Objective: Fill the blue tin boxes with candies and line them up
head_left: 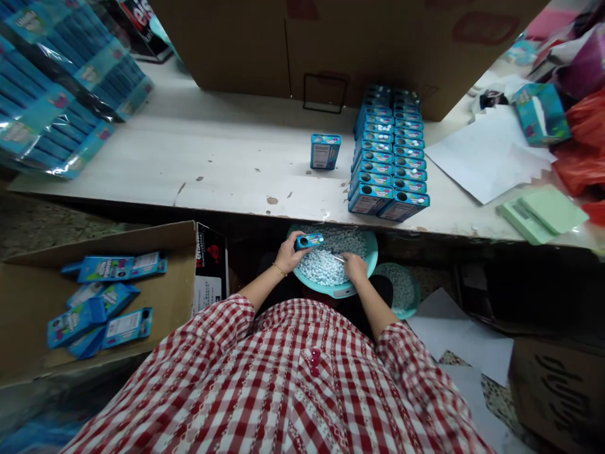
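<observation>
My left hand (287, 253) is closed round a small blue tin (309, 241), held over a teal bowl (371, 247) full of small pale blue candies (326, 265) in my lap. My right hand (353, 266) rests in the candies with its fingers curled on a small metal scoop-like piece (339, 258). On the white table (212, 157) just beyond, two rows of several open blue tins (388, 154) stand packed together. One single tin (325, 151) stands apart to their left.
A large cardboard box (359, 44) stands at the table's back. A cardboard box (179, 271) with flat blue packages sits at lower left. Wrapped blue packs (51, 82) lie at upper left. White paper (486, 154), a green scale (541, 214) and a second bowl (401, 287) are to the right.
</observation>
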Tool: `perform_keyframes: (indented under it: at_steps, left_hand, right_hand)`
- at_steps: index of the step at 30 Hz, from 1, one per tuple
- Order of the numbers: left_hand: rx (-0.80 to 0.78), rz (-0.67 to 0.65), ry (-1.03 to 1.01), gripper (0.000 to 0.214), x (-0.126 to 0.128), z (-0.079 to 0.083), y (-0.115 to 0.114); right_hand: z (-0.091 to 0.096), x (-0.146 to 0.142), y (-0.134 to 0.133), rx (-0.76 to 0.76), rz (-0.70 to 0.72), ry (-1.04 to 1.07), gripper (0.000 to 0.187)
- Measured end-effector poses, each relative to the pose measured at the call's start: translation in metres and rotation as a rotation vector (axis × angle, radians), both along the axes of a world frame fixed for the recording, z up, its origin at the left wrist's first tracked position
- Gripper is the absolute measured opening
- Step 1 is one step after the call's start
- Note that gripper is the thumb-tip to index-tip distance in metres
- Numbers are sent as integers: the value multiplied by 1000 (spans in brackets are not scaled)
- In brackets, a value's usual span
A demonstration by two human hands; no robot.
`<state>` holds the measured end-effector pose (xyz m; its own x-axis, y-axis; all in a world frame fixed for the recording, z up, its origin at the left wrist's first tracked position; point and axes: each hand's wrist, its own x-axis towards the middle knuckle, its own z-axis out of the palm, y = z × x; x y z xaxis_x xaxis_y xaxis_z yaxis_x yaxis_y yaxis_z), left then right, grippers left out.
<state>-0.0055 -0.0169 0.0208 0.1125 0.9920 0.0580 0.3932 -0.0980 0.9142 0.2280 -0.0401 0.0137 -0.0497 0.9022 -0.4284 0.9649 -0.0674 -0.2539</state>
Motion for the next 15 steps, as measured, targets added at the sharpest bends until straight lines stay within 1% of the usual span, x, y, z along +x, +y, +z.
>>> perform_keyframes:
  at_steps: [1,3,5,7,10,12,13,15]
  left_hand:
    - [2,16,-7,37,-2,0,0]
    - [10,51,-19,38,-7,0,1]
    - [15,85,-28,39,-12,1,2]
    - [22,102,-27,39,-15,2,3]
    - [35,85,-15,37,-11,3,3]
    - [41,52,7,36,-4,5,3]
    - [45,30,22,36,1,5,2]
    - [58,-14,51,37,9,5,1]
  right_hand:
    - [-9,-4,2,17,-33,51,37]
    - [-18,-4,7,34,-88,165,33]
    - [-19,5,10,53,-108,274,32]
    - [-13,17,11,68,-112,334,33]
    - [6,32,12,111,-144,458,34]
    - [25,34,13,157,-148,539,34]
    - [37,33,14,183,-131,547,32]
    - [64,27,17,216,-47,456,30]
